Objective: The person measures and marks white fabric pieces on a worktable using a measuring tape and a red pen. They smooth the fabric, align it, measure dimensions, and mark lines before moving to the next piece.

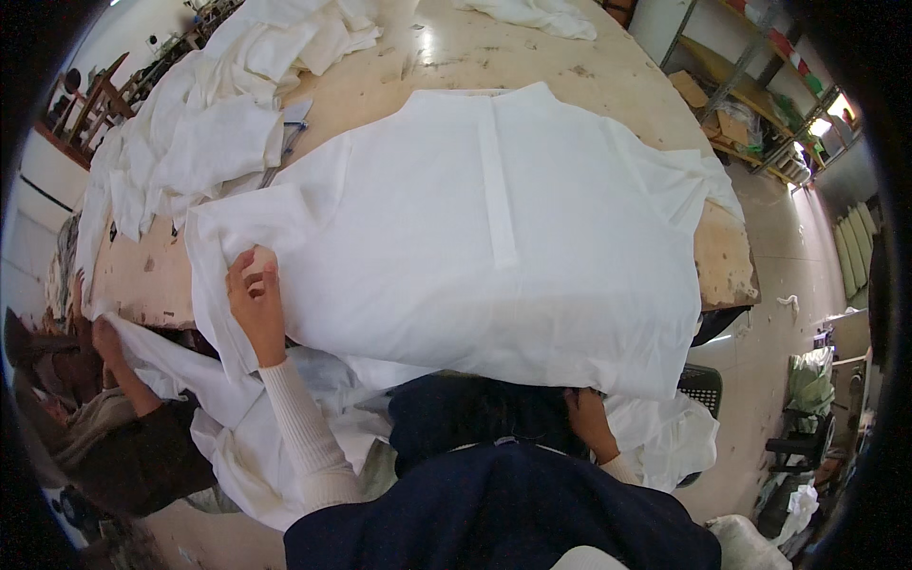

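A white collarless-looking shirt [427,214] lies spread on the wooden table in front of me, its neckline away from me. A long narrow placket [496,192] runs down from the neckline. My left hand [256,306] is over the gap between the left sleeve [214,242] and the body of the shirt, fingers curled and apart, with nothing visible in them. Down at the near hem, toward its right end, is my right hand [591,424]. Its fingertips go behind the fabric edge, so its hold is hidden. More white cloth [659,434] hangs beside it.
White garments [214,135] are heaped along the table's left side, near a thin blue-tipped tool [293,127]. Another person's hand [107,342] is at white cloth at left. Other white cloth [534,16] lies at the table's far end. Metal shelving [734,85] stands right.
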Demonstrator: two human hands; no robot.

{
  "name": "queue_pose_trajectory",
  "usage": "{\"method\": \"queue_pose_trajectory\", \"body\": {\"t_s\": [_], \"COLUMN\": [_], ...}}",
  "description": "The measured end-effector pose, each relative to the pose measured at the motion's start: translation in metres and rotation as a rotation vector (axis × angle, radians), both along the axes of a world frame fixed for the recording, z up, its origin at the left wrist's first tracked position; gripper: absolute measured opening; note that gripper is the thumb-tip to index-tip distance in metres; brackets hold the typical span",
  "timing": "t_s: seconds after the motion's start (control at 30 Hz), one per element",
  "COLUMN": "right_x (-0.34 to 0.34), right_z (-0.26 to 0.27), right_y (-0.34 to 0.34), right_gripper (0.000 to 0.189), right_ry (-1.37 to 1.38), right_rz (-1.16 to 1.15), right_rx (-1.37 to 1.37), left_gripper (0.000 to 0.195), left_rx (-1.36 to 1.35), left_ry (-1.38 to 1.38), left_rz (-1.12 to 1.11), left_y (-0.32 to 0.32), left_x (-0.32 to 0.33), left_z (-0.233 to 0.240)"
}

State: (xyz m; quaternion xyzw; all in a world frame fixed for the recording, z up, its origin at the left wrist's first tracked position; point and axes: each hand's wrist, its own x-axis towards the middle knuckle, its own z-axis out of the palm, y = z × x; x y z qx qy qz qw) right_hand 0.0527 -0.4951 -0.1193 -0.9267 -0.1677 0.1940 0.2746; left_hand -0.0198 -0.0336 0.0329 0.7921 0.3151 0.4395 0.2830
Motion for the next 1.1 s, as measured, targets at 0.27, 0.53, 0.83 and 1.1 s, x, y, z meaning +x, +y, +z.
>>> {"method": "queue_pose_trajectory", "body": {"t_s": [0.27, 0.53, 0.83, 1.1], "right_x": [0.013, 0.022, 0.048, 0.089], "right_z": [-0.09, -0.056, 0.028, 0.298], "right_y": [-0.04, -0.049, -0.144, -0.055], "right_gripper": [0.031, 0.034, 0.029, 0.034], "right_ry": [-0.091, 0.087, 0.395, -1.3], "right_rz": [-0.113, -0.295, 0.295, -0.195], "right_rx": [0.052, 0.404, -0.544, 0.065], "left_gripper": [0.014, 0.013, 0.011, 0.034], "left_rx": [0.058, -0.135, -0.164, -0.322], "left_ry": [-0.199, 0.006, 0.17, 0.051], "left_rz": [-0.492, -1.162, -1.198, -1.339], "left_y": [-0.097, -0.175, -0.167, -0.167], "left_x": [0.034, 0.048, 0.04, 0.086], "left_z": [0.024, 0.018, 0.016, 0.045]}}
